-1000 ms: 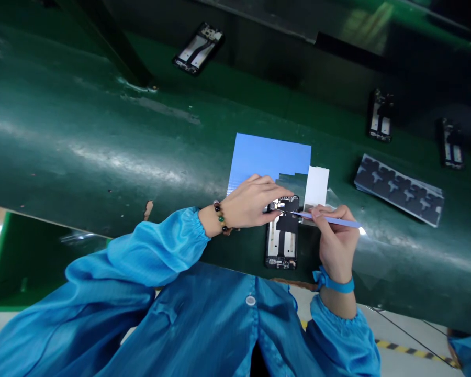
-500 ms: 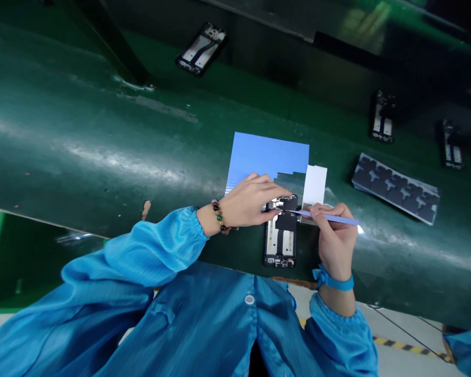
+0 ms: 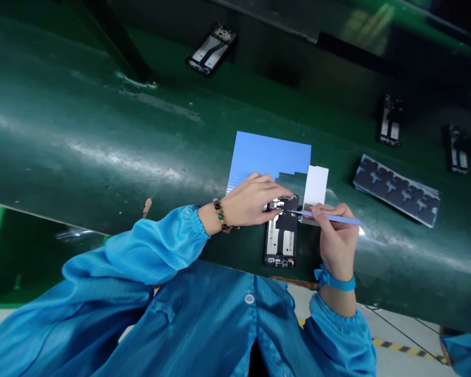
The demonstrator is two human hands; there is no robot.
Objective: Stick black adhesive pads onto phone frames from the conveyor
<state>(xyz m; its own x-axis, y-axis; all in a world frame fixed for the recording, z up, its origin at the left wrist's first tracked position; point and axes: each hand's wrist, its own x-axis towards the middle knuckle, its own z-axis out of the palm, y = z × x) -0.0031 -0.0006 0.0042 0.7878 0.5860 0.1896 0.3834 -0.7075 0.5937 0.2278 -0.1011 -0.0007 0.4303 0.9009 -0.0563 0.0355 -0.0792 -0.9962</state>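
An opened phone (image 3: 286, 242) lies upright in my view on the green bench, its inner parts showing and a black sheet (image 3: 288, 219) over its upper half. My left hand (image 3: 255, 200) grips the phone's upper end, fingers along the top edge and thumb at the left side. Between the thumb and fingers of my right hand (image 3: 338, 238) is a pair of purple tweezers (image 3: 341, 218). Their thin tips point left and meet the phone's upper part near my left thumb. Whether the tips pinch anything is too small to tell.
Behind my hands lies a blue sheet (image 3: 272, 154), with a white strip (image 3: 316, 186) at its right. A stack of black die-cut sheets (image 3: 396, 191) sits further right. More opened phones (image 3: 212, 50) lie along the back. A dark post (image 3: 121, 47) rises at back left.
The whole view has shifted slightly, so the back phones appear a little further right. Both hands, the tweezers and the phone keep nearly the same pose.
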